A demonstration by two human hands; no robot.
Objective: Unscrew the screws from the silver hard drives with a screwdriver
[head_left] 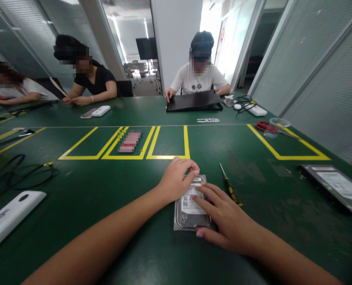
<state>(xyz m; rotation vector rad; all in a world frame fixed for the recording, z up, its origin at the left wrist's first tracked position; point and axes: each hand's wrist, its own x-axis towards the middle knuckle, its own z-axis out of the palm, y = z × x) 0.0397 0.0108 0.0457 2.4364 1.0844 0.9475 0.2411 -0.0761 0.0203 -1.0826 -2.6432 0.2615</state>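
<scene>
A hard drive (190, 209) with a white label lies flat on the green table in front of me. My left hand (178, 179) is over its far end, thumb and fingertips brought together in a pinch. Anything between those fingertips is too small or hidden to make out. My right hand (223, 215) rests on the drive from the right, fingers spread over the label and the thumb by the near right corner. A screwdriver (229, 187) with a black and yellow handle lies just to the right, its shaft pointing away.
Another hard drive (339, 186) lies at the right, with small bits near it. Red-handled scissors (266, 126) and a clear plastic cup (278, 123) are farther back. A white power bank (12, 219) and black cables (24, 174) are at left. Across the table a person handles a black panel (193, 102).
</scene>
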